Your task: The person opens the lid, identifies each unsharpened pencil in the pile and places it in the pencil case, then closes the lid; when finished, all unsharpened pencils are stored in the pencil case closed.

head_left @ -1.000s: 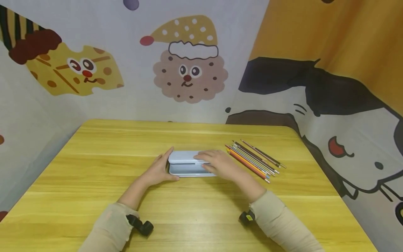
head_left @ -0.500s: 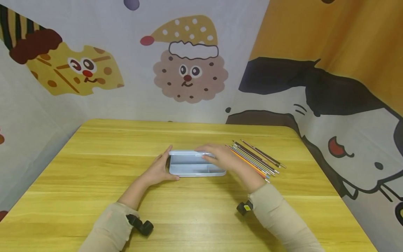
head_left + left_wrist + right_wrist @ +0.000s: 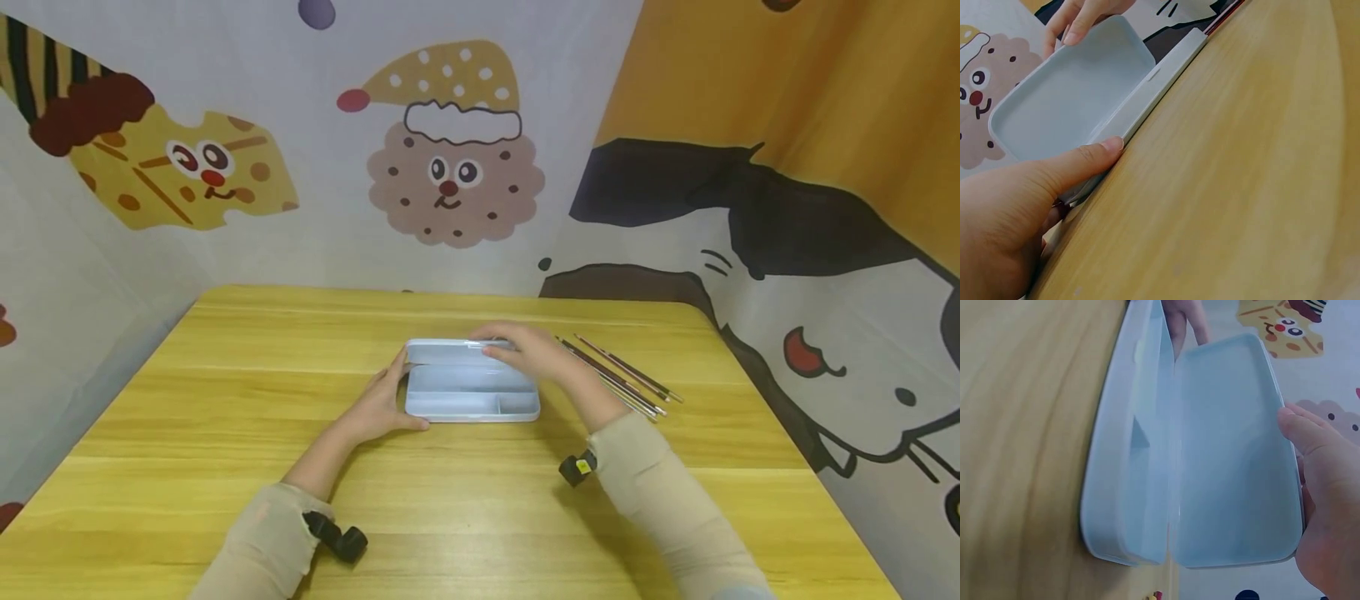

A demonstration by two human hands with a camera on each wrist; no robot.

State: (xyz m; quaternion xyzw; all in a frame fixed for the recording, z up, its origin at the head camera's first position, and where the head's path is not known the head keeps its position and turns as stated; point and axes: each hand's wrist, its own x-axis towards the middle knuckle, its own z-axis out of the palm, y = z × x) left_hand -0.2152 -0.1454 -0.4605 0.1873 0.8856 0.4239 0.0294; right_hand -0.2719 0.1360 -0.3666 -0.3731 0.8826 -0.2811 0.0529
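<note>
Holding the lid raised, apparently mid-opening | case on table, near pencils | your right hand pinches the lid's rim; your left hand grips case end, thumb and fingers spread | next likely needs the case kept steady

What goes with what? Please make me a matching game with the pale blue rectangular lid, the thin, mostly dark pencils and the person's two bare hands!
Things:
1. Pale blue rectangular lid
2. Bare left hand
3. Thin, mostly dark pencils
4. Bare right hand

Places and states:
A. On the yellow wood-grained table
B. Pinching the lid's edge
C. Tilted up, open
D. Holding the left end of the pale blue box

Pairs: 1-C, 2-D, 3-A, 4-B
</note>
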